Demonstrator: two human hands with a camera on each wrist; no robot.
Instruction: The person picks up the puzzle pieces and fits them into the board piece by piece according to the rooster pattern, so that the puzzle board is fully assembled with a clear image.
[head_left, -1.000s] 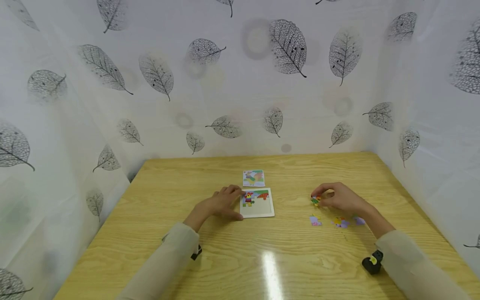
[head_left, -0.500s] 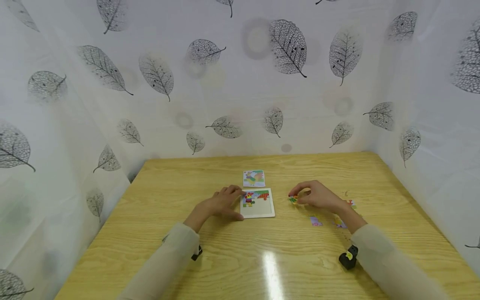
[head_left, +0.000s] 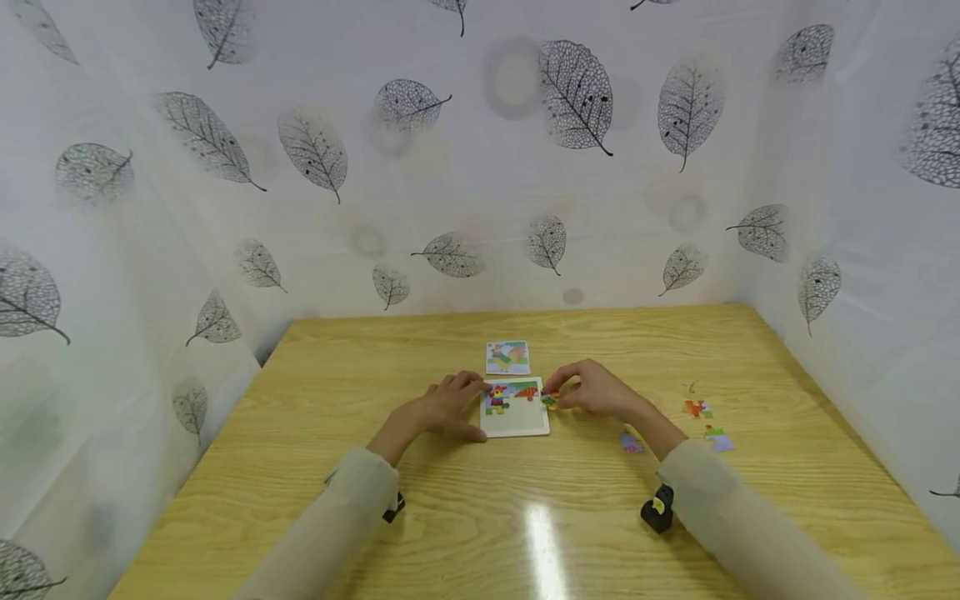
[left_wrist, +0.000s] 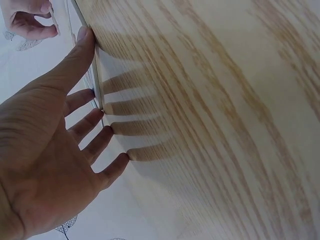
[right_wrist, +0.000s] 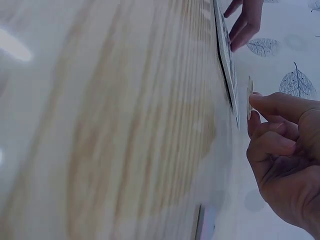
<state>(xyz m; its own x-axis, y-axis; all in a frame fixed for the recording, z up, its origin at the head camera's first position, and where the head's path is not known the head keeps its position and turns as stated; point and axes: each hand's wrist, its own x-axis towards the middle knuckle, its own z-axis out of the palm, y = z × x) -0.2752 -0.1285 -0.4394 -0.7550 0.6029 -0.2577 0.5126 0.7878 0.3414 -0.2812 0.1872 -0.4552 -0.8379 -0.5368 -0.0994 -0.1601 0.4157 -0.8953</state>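
Observation:
A white-framed jigsaw puzzle tray [head_left: 517, 432] lies on the table, with joined pieces along its top and left side. My left hand [head_left: 450, 407] rests against the tray's left edge, fingers extended; in the left wrist view the thumb [left_wrist: 80, 52] and fingertips touch the rim. My right hand [head_left: 596, 390] pinches a small jigsaw puzzle piece [head_left: 552, 401], coloured green, red and yellow, at the tray's right edge. In the right wrist view that puzzle piece [right_wrist: 250, 97] is held edge-on between thumb and fingertips, just above the board.
A picture card [head_left: 507, 357] of a rooster lies behind the tray. On the wooden table [head_left: 465, 533], loose pieces lie to the right: an orange one [head_left: 696, 408], a purple-and-green one [head_left: 718, 438] and a purple one [head_left: 632, 443] by the right forearm. Leaf-printed curtain [head_left: 480, 167] encloses the back and sides.
My right hand has carried the puzzle piece leftward from the loose pieces to the tray's right edge. My left hand has stayed at the tray.

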